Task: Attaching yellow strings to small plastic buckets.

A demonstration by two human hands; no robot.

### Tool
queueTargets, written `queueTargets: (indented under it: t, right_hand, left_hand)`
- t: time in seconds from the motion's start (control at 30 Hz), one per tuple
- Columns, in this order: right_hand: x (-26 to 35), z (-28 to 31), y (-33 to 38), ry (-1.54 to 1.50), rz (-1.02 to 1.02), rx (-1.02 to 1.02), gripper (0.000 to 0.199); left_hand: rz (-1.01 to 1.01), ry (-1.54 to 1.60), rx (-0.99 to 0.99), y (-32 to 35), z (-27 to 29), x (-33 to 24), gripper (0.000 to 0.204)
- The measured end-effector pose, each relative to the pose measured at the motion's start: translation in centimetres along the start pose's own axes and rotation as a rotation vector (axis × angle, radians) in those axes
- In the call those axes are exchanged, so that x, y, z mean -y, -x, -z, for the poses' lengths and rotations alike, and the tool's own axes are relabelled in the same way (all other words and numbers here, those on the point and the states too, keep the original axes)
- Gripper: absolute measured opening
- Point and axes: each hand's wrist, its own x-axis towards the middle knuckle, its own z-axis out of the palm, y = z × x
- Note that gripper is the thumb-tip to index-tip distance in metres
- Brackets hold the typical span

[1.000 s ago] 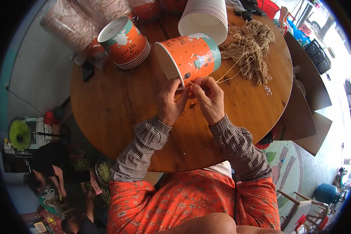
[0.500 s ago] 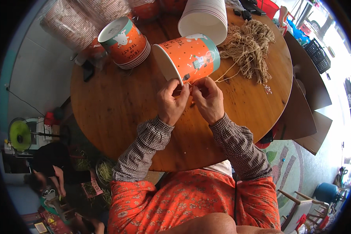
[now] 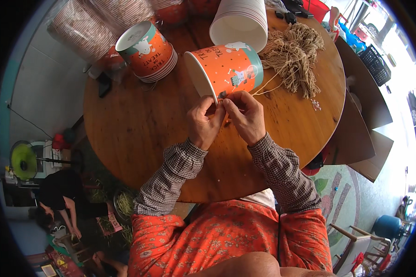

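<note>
An orange and teal paper bucket (image 3: 226, 69) lies on its side on the round wooden table, its open mouth facing left. At the near edge of its rim, my left hand (image 3: 203, 121) is closed, thumb and fingers pinched against the bucket. My right hand (image 3: 246, 116) pinches close beside it, fingertips meeting the left ones. A thin beige cord (image 3: 269, 88) runs from behind my right hand toward a tangled bundle of cords (image 3: 293, 60). The pinched tips hide what is between them; it looks like the cord's end at the rim.
A nested stack of printed buckets (image 3: 148, 51) stands upside down at the left. White nested buckets (image 3: 238, 27) lie behind. Plastic-wrapped stacks (image 3: 83, 32) fill the back left. A cardboard box (image 3: 356, 138) borders the table's right. Another person (image 3: 62, 194) bends down at the lower left.
The bucket has turned slightly and shifted a little to the right. My right fingers have come closer to the left fingertips. The person at the lower left has moved an arm.
</note>
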Motion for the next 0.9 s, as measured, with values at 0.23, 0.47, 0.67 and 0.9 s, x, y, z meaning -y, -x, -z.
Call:
queueTargets:
  t: [0.23, 0.47, 0.67, 0.9]
  right_hand:
    - [0.1, 0.6, -0.2, -0.041, -0.085, 0.032, 0.014]
    - [-0.1, 0.3, -0.2, 0.047, 0.090, -0.030, 0.011]
    - [0.3, 0.6, 0.0, 0.163, 0.143, -0.022, 0.011]
    - [0.4, 1.2, -0.2, 0.205, 0.148, 0.027, 0.011]
  left_hand:
    - [0.020, 0.048, 0.081, 0.0, 0.1, -0.4, 0.009]
    - [-0.026, 0.099, 0.111, -0.1, 0.7, -0.3, 0.016]
    - [0.038, 0.187, 0.083, -0.2, 0.3, 0.9, 0.017]
    - [0.045, 0.234, 0.135, -0.8, 0.8, 1.5, 0.015]
